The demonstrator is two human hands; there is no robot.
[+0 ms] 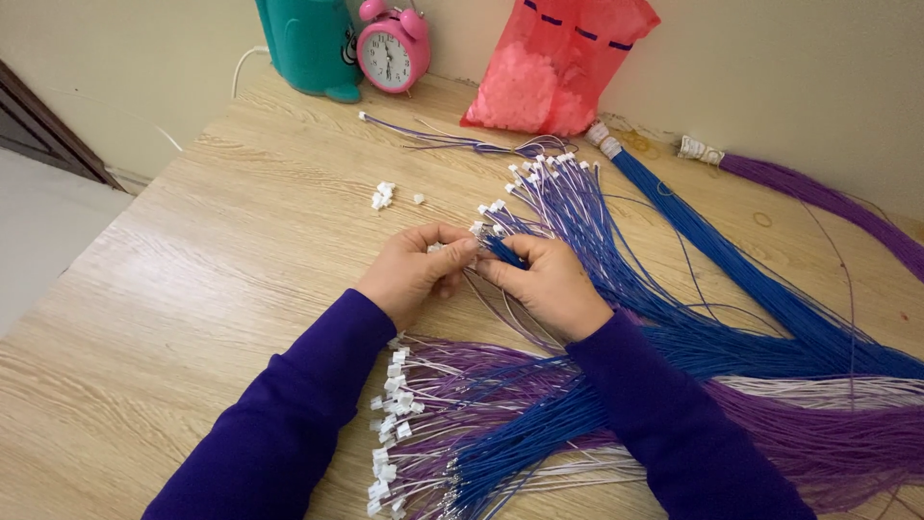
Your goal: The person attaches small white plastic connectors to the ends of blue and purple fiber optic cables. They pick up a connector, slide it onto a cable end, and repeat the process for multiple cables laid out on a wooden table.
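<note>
At the middle of the wooden bench (192, 289), the left hand (409, 274) pinches a small white connector (435, 248) while the right hand (549, 284) pinches blue wires (505, 252) against it, a grip best kept close to the wire tips for straight seating.

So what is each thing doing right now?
Left hand: fingers pinching a small white connector.
Right hand: gripping blue wires.
Pink bag: leaning on the wall.
Alarm clock: upright.
Loose white connectors: lying on the table.
</note>
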